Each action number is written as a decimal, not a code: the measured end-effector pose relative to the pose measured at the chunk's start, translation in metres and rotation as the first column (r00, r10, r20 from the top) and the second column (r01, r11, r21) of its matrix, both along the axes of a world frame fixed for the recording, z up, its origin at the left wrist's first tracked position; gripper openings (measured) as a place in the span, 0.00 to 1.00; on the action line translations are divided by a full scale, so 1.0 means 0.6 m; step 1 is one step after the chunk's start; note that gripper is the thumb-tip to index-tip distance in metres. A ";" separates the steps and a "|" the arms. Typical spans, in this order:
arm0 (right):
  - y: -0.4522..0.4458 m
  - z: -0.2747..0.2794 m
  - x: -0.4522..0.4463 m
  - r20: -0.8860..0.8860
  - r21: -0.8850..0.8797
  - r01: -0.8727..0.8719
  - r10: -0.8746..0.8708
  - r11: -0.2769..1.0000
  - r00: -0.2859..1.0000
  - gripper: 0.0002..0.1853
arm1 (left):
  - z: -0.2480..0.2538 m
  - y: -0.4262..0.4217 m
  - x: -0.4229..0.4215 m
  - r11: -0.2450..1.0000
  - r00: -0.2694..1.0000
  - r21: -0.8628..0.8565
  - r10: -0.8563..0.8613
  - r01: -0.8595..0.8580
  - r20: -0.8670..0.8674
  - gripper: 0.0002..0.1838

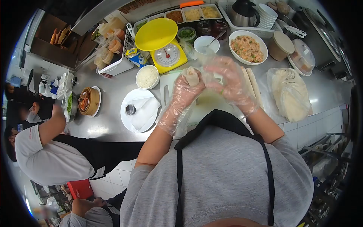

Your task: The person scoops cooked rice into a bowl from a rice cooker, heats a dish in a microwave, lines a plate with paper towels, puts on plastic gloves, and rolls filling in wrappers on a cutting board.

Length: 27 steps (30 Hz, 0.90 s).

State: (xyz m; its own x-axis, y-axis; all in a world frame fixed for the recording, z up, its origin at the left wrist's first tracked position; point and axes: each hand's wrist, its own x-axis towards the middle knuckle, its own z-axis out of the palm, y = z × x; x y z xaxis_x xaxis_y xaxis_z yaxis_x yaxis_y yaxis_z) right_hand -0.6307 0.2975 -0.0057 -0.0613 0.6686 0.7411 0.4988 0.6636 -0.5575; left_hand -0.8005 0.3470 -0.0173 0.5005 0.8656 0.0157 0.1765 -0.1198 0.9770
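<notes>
My left hand, in a clear plastic glove, is closed around a small pale piece of dough held upright above the cutting board. Close beside it on the right, my right hand, gloved too, is raised with bent fingers and smeared by motion; whether it holds anything is unclear. Long pale dough strips lie just right of my right hand. A white bowl of orange-pink filling stands beyond them. The yellow scale and a bowl of white grains are left of my hands.
A white plate with paper and a small dark cup is at the left. Bagged dough lies at the right. A white bowl with a spoon stands behind my hands. A co-worker stands at the far left beside a steamer basket.
</notes>
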 end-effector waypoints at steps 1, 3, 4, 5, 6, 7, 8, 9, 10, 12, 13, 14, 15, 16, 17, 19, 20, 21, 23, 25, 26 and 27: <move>-0.003 0.001 0.001 0.000 -0.001 0.003 -0.003 1.000 1.000 0.22 | 0.007 0.002 0.000 0.995 0.994 0.099 0.034 -0.024 -0.104 0.16; -0.010 0.007 -0.005 0.268 0.136 -0.017 -0.020 0.991 0.963 0.19 | 0.012 -0.003 0.005 0.989 0.998 0.139 0.045 -0.039 -0.036 0.15; -0.009 0.008 -0.008 0.266 0.134 -0.012 -0.024 0.991 0.964 0.19 | 0.013 -0.005 0.007 0.982 0.998 0.182 0.055 -0.060 0.033 0.15; -0.007 0.009 -0.013 0.249 0.162 0.017 -0.057 0.987 0.967 0.19 | 0.014 -0.007 0.009 0.982 0.998 0.180 0.050 -0.054 0.031 0.15; -0.004 0.010 -0.016 0.232 0.191 0.044 -0.088 0.981 0.969 0.19 | 0.015 -0.008 0.011 0.988 0.996 0.142 0.047 -0.058 0.082 0.15; -0.002 0.015 -0.016 0.232 0.191 0.045 -0.089 0.981 0.969 0.19 | 0.016 -0.010 0.013 0.993 0.990 0.105 0.048 -0.062 0.133 0.15; -0.001 0.023 -0.016 0.221 0.192 0.031 -0.074 0.981 0.972 0.18 | 0.023 -0.014 0.014 0.993 0.990 0.105 0.048 -0.062 0.132 0.15; 0.000 0.031 -0.015 0.210 0.193 0.016 -0.058 0.981 0.976 0.17 | 0.034 -0.020 0.016 0.998 0.990 0.042 0.046 -0.052 0.137 0.14; 0.000 0.040 -0.014 0.210 0.191 0.015 -0.056 0.981 0.976 0.17 | 0.039 -0.024 0.016 0.999 0.989 -0.021 0.044 -0.042 0.142 0.14; -0.001 0.058 -0.010 0.251 -0.106 -0.041 0.067 0.994 0.966 0.19 | 0.018 -0.003 0.014 0.920 0.984 0.387 0.011 0.060 -0.177 0.13; 0.002 0.065 -0.011 0.250 -0.107 -0.040 0.066 0.993 0.966 0.19 | 0.011 0.004 0.014 0.683 0.880 0.677 0.107 0.273 -0.463 0.13; 0.007 0.071 -0.013 0.272 -0.077 -0.016 0.037 0.997 0.961 0.17 | 0.012 0.000 0.013 0.683 0.880 0.676 0.105 0.275 -0.463 0.13; 0.012 0.074 -0.013 0.294 -0.047 0.008 0.007 0.999 0.956 0.15 | 0.015 -0.005 0.012 0.726 0.950 0.664 0.044 0.181 -0.308 0.13; 0.015 0.075 -0.009 0.295 -0.047 0.009 0.006 0.999 0.955 0.15 | 0.019 -0.008 0.012 0.769 0.990 0.632 -0.006 0.093 -0.138 0.14; 0.017 0.074 -0.005 0.280 -0.072 -0.035 0.054 0.997 0.958 0.14 | 0.022 -0.011 0.015 0.770 0.990 0.631 -0.006 0.092 -0.137 0.14; 0.016 0.068 0.000 0.265 -0.098 -0.081 0.105 0.992 0.959 0.13 | 0.028 -0.014 0.022 0.984 0.993 0.131 0.121 -0.119 -0.007 0.15; 0.016 0.060 0.001 0.225 -0.118 -0.102 0.127 0.988 0.966 0.14 | 0.025 -0.012 0.021 0.984 0.992 0.130 0.124 -0.122 -0.006 0.15; 0.016 0.056 0.003 0.183 -0.137 -0.125 0.149 0.983 0.972 0.14 | 0.022 -0.008 0.021 0.974 0.990 0.178 0.142 -0.138 -0.010 0.15; 0.012 0.055 0.003 0.164 -0.163 -0.165 0.192 0.973 0.968 0.16 | 0.022 -0.005 0.018 0.962 0.987 0.225 0.160 -0.153 -0.015 0.15; 0.011 0.053 0.004 0.144 -0.188 -0.201 0.229 0.961 0.963 0.17 | 0.032 -0.005 0.015 0.992 0.964 -0.084 0.116 -0.098 0.238 0.16; 0.013 0.052 0.005 0.212 -0.136 -0.186 0.212 0.973 0.954 0.18 | 0.038 -0.006 0.014 0.992 0.964 -0.083 0.116 -0.099 0.238 0.16; 0.014 0.052 0.006 0.278 -0.082 -0.174 0.190 0.981 0.941 0.19 | 0.045 -0.009 0.012 0.986 0.981 0.074 0.135 -0.146 0.137 0.17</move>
